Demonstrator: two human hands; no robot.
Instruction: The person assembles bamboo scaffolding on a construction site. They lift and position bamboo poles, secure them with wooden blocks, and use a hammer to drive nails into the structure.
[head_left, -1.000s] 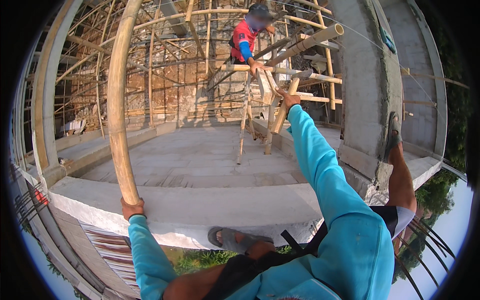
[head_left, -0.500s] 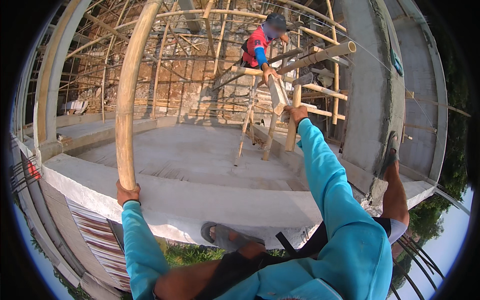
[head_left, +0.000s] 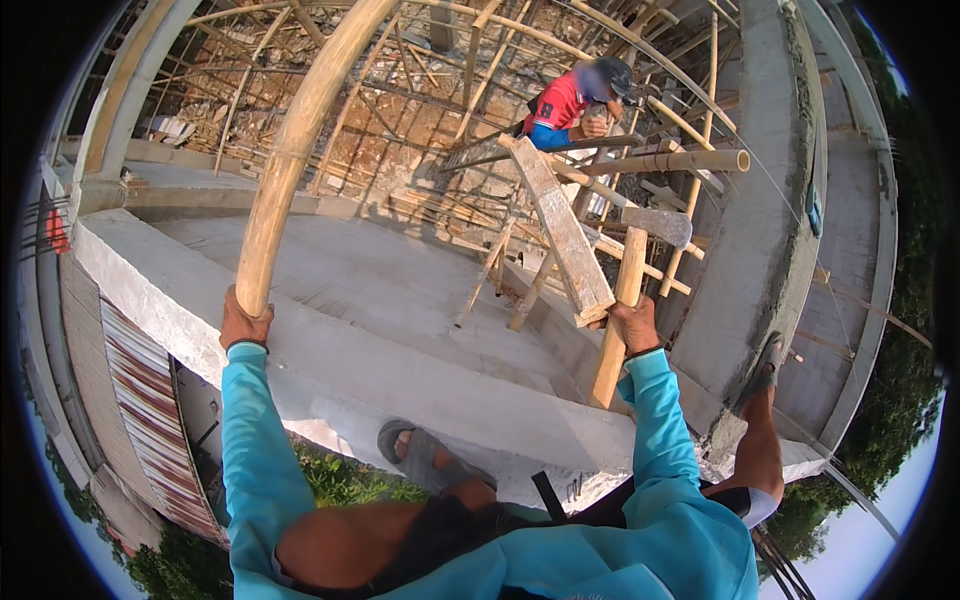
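Above the concrete ledge (head_left: 400, 370), both our grips are full: left grip (head_left: 245, 322) closed round the lower end of a thick bamboo pole (head_left: 293, 150), right grip (head_left: 634, 325) wrapped on the handle of a hatchet (head_left: 629, 270), fingers also at the near end of a wooden board (head_left: 563, 233). How firmly they pinch the board, we can't tell. Change over the last half second: the co-worker's hand (head_left: 592, 128) is off the far end, and the board is closer to us, running away just left of the hatchet. We judge it passed over, so its near end depends on our right grip alone. Whether the far end bears on the bamboo scaffold (head_left: 690, 163), we can't make out.
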